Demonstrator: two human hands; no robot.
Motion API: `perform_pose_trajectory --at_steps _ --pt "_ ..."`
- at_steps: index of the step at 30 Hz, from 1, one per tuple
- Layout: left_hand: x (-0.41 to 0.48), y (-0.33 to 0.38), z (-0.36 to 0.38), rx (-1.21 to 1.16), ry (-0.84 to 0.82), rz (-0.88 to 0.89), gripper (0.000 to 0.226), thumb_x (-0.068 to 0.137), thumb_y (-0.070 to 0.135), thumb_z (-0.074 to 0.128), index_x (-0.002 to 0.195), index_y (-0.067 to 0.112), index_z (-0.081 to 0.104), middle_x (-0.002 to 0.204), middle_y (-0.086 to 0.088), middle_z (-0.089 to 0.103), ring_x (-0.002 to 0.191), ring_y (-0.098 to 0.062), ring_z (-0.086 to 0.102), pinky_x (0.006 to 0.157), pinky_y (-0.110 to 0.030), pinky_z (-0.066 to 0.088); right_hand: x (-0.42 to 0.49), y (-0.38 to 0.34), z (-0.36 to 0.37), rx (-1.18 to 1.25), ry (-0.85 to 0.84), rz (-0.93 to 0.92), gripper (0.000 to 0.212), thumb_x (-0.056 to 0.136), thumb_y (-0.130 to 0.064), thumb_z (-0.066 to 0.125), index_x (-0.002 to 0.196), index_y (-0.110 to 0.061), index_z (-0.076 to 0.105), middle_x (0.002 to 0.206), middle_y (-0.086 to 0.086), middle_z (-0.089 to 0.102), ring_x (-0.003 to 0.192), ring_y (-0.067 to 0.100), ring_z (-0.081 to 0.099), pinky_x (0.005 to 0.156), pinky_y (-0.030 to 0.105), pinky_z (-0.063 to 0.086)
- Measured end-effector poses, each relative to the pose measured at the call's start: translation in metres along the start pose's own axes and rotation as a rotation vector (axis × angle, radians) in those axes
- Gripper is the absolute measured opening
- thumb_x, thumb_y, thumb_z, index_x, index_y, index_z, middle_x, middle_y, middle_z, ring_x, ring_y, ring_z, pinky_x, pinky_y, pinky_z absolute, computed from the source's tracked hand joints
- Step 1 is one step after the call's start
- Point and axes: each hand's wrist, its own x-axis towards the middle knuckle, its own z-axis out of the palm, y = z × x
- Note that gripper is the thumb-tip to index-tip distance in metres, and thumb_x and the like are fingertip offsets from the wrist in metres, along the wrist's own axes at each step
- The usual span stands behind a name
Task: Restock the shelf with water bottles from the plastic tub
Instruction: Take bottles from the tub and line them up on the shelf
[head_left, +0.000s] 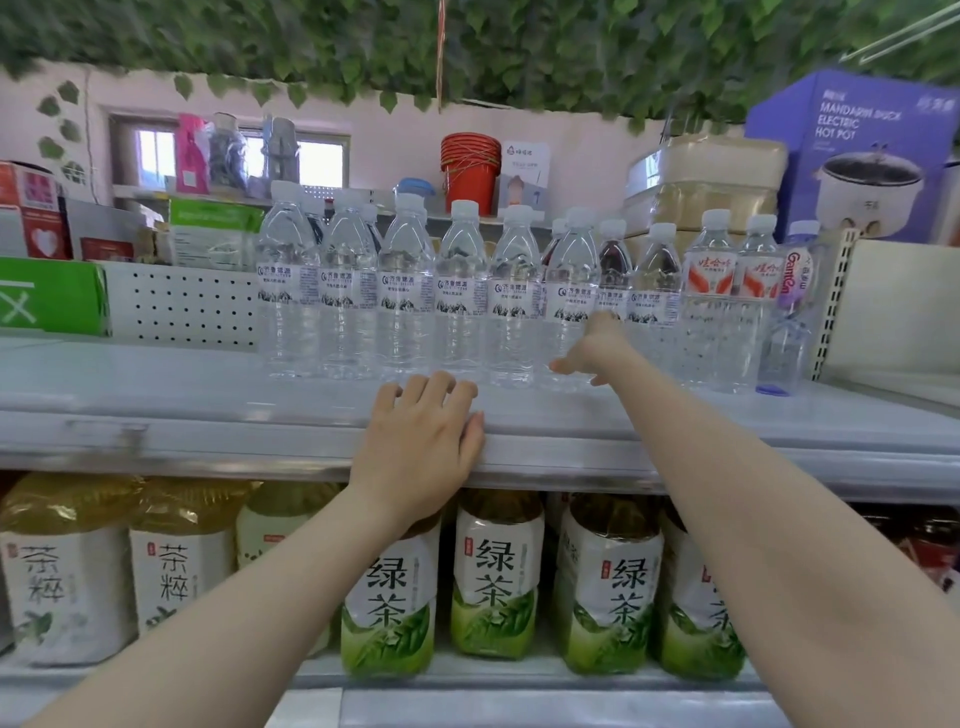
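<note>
The bottles (405, 291) stand in a row along the back of the shelf (208, 395); the tub is not in view. The left hand (421, 447) rests loose on the shelf's front lip, holding nothing. The right hand (597, 348) reaches deep over the shelf and touches one bottle (571, 280) below its label. I cannot tell whether it grips or only pushes, as the fingers are blurred. Full bottles likely feel fairly heavy, with thin walls that dent and slip (clear plastic), so take them round the ribbed middle.
</note>
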Motion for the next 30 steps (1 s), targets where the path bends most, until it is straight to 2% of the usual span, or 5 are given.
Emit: perform_pose_trajectory --at_steps 11,17,21,24,30 --pt "-0.001 -0.001 0.002 0.01 -0.002 0.008 0.037 0.091 0.033 0.029 0.101 0.015 0.06 0.098 -0.004 0.061 0.083 -0.025 0.055 0.074 -0.039 0.039 -0.001 0.006 0.002 -0.037 0.031 -0.036 0.083 0.08 -0.025 0.075 0.141 0.003 0.025 0.139 0.015 0.042 0.121 0.031 0.048 0.092 0.034 0.046" --pt "0.0 -0.002 0.001 0.016 0.003 0.026 0.036 0.09 0.031 0.031 0.1 0.014 0.06 0.098 -0.005 0.061 0.082 -0.025 0.055 0.073 -0.038 0.039 -0.026 0.015 -0.003 -0.058 0.01 -0.132 0.071 0.088 -0.028 0.065 0.142 0.0 0.028 0.143 0.014 0.04 0.127 0.03 0.043 0.096 0.034 0.039" --pt "0.002 -0.002 -0.002 0.026 -0.064 0.026 0.04 0.09 0.032 0.027 0.106 0.013 0.059 0.103 -0.008 0.06 0.087 -0.028 0.056 0.078 -0.041 0.041 -0.054 0.026 -0.013 0.004 0.113 -0.176 0.051 0.09 -0.02 0.058 0.134 -0.001 0.042 0.122 0.014 0.056 0.112 0.027 0.054 0.092 0.036 0.044" --pt "0.005 0.003 -0.008 0.062 -0.136 -0.007 0.045 0.091 0.033 0.025 0.111 0.01 0.058 0.106 -0.013 0.06 0.09 -0.032 0.056 0.08 -0.045 0.042 -0.081 0.036 -0.026 -0.012 0.138 -0.227 0.055 0.09 -0.016 0.056 0.141 -0.007 0.036 0.138 0.01 0.049 0.123 0.027 0.049 0.098 0.038 0.041" --pt "-0.018 0.019 -0.042 0.183 -0.138 0.106 0.038 0.085 0.025 0.051 0.117 0.004 0.056 0.112 -0.019 0.059 0.094 -0.036 0.057 0.079 -0.047 0.046 -0.143 0.061 -0.038 -0.116 0.143 -0.235 0.055 0.092 -0.019 0.051 0.144 -0.011 0.034 0.145 0.009 0.042 0.13 0.027 0.042 0.106 0.04 0.036"
